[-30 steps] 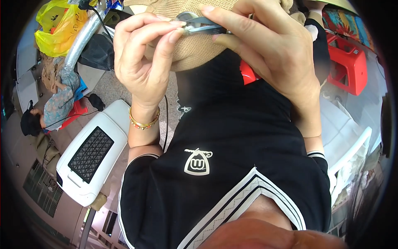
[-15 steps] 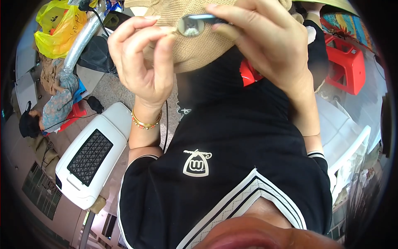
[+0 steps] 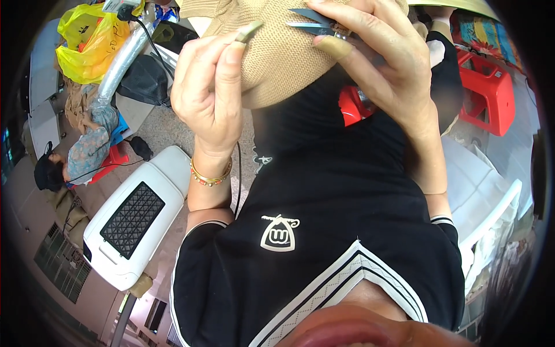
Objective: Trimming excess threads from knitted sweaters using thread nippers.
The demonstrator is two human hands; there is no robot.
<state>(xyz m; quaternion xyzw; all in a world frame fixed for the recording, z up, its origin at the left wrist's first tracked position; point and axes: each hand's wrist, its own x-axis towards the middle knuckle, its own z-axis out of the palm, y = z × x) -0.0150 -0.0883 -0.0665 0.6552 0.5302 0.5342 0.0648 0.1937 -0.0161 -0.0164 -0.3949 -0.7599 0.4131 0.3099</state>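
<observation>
Between the thumb and fingers of my left hand (image 3: pixel 211 95) is pinched a small olive-coloured flat piece (image 3: pixel 250 30), seen nearly edge-on. My right hand (image 3: pixel 378 63) grips a pair of small thread snips (image 3: pixel 309 26). Their two dark blades are parted and point left, toward the piece, without touching it. A tan covering wraps the right thumb's tip. Below and behind both hands lies tan knitted fabric (image 3: pixel 283 72), reaching past the upper edge of the view; no finger visibly grips it.
To my left stands a white machine or case with a black mesh panel (image 3: pixel 133 220). Beyond it, a person in a patterned shirt (image 3: pixel 89 151) sits near a yellow plastic bag (image 3: pixel 89 46). A red plastic stool (image 3: pixel 491 92) is at the right, and a cable (image 3: pixel 238 179) hangs beside my left arm.
My hands have moved apart. The left one has drawn away from the snips with the small piece, which has turned from its oval face to its edge. The snips' blades now show parted.
</observation>
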